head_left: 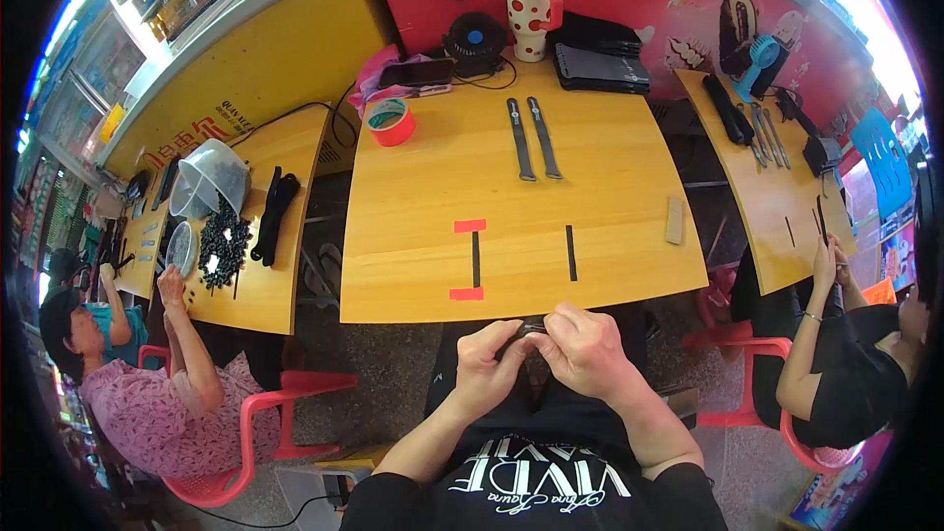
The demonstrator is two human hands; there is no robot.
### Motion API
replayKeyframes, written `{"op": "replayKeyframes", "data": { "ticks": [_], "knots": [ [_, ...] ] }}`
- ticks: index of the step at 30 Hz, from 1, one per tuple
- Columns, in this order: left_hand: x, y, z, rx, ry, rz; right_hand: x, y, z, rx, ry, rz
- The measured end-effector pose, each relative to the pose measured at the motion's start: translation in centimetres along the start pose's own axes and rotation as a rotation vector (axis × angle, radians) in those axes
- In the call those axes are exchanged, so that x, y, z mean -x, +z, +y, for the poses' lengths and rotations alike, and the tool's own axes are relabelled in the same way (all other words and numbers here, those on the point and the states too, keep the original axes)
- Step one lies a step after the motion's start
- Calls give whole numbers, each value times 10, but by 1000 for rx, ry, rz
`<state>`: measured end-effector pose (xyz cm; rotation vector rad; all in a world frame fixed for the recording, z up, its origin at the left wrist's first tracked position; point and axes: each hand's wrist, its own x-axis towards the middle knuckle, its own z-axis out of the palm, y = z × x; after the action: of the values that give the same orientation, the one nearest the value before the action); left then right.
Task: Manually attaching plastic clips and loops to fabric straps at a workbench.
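Okay, left hand [489, 349] and right hand [587, 346] both pinched on small black curved piece [532, 324], material unclear, between their fingertips, thin straight black strip [571, 254] ahead of right hand; best keep thumbs close, pressure even

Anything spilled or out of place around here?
On the left table, a translucent tub looks tipped, with small black pieces loose beside it. That resembles a spill, but may be deliberate. Nothing looks odd on the middle table.
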<state>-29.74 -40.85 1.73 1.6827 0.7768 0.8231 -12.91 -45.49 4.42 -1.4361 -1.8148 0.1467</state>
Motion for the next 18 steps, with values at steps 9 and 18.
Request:
{"op": "replayKeyframes", "data": {
  "ticks": [9, 18],
  "knots": [
    [0, -3, 1, 1160, -541, -82, 2, 9, 7, 296, -181, 44],
    [8, -2, -10, 1073, -435, 2, 16, 18, -4, 245, -322, 105]
  ]
}}
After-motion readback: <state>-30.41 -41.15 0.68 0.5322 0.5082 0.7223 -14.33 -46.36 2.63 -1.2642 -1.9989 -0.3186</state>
